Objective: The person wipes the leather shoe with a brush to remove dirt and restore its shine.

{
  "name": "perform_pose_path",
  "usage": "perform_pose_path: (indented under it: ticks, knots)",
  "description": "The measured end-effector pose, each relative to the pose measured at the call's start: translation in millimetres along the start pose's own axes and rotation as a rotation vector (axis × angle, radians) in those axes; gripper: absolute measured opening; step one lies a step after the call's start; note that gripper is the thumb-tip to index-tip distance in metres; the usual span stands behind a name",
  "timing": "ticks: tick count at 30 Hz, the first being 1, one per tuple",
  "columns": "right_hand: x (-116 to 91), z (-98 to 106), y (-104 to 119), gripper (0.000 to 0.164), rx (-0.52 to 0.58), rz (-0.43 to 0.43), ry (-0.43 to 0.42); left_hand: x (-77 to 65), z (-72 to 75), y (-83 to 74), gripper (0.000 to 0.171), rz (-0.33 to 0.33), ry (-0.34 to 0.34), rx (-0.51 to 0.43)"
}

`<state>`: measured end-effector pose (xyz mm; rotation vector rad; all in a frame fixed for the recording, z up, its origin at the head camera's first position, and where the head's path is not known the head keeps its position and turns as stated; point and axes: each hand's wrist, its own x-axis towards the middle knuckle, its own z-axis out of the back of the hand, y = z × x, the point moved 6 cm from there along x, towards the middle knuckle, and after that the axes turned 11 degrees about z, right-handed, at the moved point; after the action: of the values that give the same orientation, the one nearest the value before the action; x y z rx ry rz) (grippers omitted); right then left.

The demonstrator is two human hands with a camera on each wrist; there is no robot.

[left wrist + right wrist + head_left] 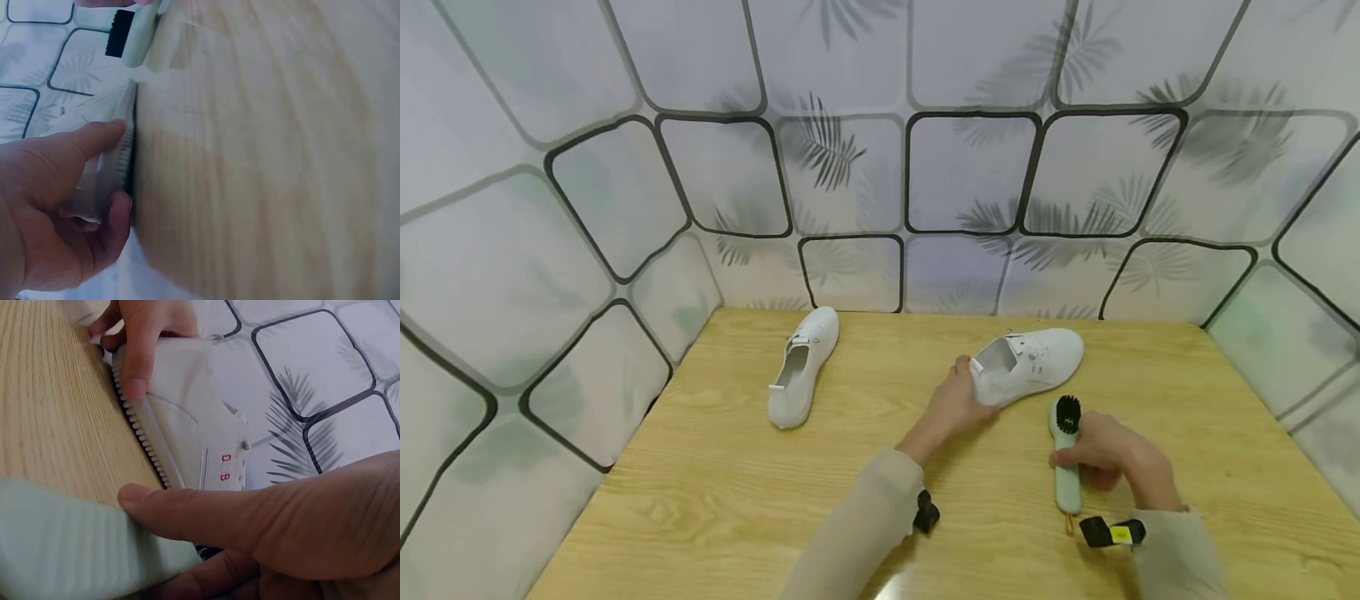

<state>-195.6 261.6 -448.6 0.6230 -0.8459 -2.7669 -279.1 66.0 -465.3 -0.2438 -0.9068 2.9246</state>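
Observation:
A white lace-up shoe (pixel 1047 360) lies on the right half of the table, toe pointing right and away. My left hand (pixel 957 404) grips it round the heel, thumb and fingers on opposite sides, as the left wrist view also shows on the shoe (pixel 106 169). Red lettering marks the side of the shoe (pixel 187 419) in the right wrist view. In front of it, my right hand (pixel 1108 450) holds a pale green brush (pixel 1067 479) by its handle, thumb across it. The black bristles face up, close to the shoe's near side.
The second white shoe (pixel 803 367) stands at the left of the wooden table (pixel 715 500), toe toward the back. A patterned curtain wall (pixel 850 183) rises along the table's back edge and sides. A cord loop (pixel 1070 523) hangs from the brush's end.

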Motion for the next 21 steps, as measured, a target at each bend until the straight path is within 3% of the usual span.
perform_pose_path:
  ticks: [6,14,21]
  knots:
    - [-0.5,0.9,-7.0,0.042,0.03,-0.023,-0.025,-9.4,12.0,6.2,0.094,-0.001,0.014,0.184]
    - [1.6,4.6,-6.3,0.046,0.021,-0.018,-0.029,-18.3,30.8,22.7,0.089,-0.031,0.054,0.19]
    - [3.1,0.8,-4.2,0.045,0.014,-0.025,-0.014,-31.3,49.0,47.7,0.09,-0.033,0.087,0.229]
